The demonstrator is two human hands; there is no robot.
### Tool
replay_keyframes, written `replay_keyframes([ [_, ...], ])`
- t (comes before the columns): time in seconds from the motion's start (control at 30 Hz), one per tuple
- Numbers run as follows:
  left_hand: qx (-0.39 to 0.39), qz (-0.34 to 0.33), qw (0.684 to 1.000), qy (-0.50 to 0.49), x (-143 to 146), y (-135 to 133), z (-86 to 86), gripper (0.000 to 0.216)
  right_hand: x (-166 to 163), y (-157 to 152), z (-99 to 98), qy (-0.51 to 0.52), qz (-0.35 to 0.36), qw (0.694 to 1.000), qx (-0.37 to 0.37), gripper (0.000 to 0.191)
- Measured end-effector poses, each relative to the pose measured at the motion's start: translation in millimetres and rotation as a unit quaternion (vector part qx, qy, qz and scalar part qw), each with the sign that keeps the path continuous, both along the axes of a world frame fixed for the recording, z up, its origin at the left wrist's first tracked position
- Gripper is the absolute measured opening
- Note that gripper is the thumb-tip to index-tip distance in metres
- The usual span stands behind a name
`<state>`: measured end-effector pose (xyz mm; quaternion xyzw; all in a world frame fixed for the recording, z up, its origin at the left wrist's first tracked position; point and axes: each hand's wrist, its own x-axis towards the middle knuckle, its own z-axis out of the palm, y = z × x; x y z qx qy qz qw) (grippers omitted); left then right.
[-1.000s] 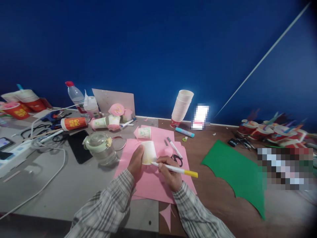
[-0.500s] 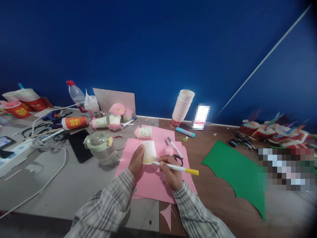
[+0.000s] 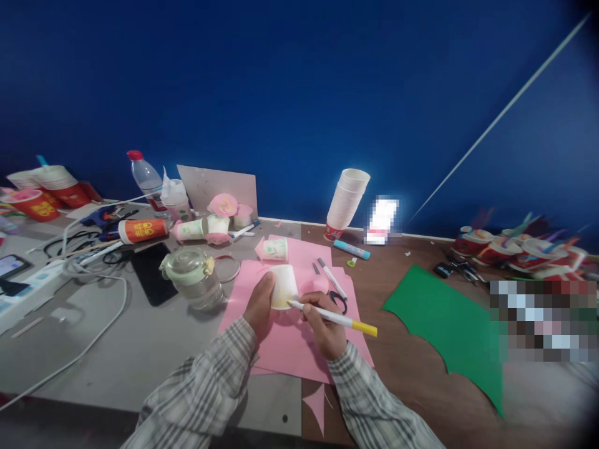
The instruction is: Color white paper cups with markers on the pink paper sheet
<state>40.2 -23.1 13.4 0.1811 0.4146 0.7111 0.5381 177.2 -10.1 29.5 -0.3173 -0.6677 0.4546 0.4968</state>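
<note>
My left hand (image 3: 261, 305) is closed around the left side of a white paper cup (image 3: 284, 285), which has faint yellow marks near its lower edge. Between the fingers of my right hand (image 3: 326, 324) is a marker pen (image 3: 339, 317) with a white barrel and a yellow end. Its tip meets the cup, or nearly so, at the lower right. Pink paper sheets (image 3: 281, 349) lie beneath both hands. Just beyond the cup, a decorated paper cup (image 3: 274, 249) rests on its side. By my right hand are scissors (image 3: 337, 302), partly hidden, and a grey-and-white marker (image 3: 332, 277).
Left of the pink paper stand a lidded glass jar (image 3: 194, 280) and a black phone (image 3: 153, 274). A tall stack of paper cups (image 3: 346, 202) leans near the blue wall. Green paper (image 3: 449, 324) lies to the right. Cables and a power strip (image 3: 32, 296) occupy the far left.
The marker's tip has shifted slightly left and up along the cup's lower edge. Both hands keep their hold, and the whole view has drifted a little.
</note>
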Motion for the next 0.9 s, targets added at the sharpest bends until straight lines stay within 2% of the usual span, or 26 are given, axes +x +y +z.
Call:
replay_keyframes([
  [0.77,0.005,-0.003,1.0,-0.011,1.2,-0.3,1.5,0.032,-1.8,-1.2,1.2,-0.014,0.007,1.0,0.011,0.013],
  [0.9,-0.001,-0.006,1.0,-0.015,0.1,-0.4,1.4,0.033,-0.5,0.3,0.6,0.005,-0.005,1.0,-0.011,0.013],
])
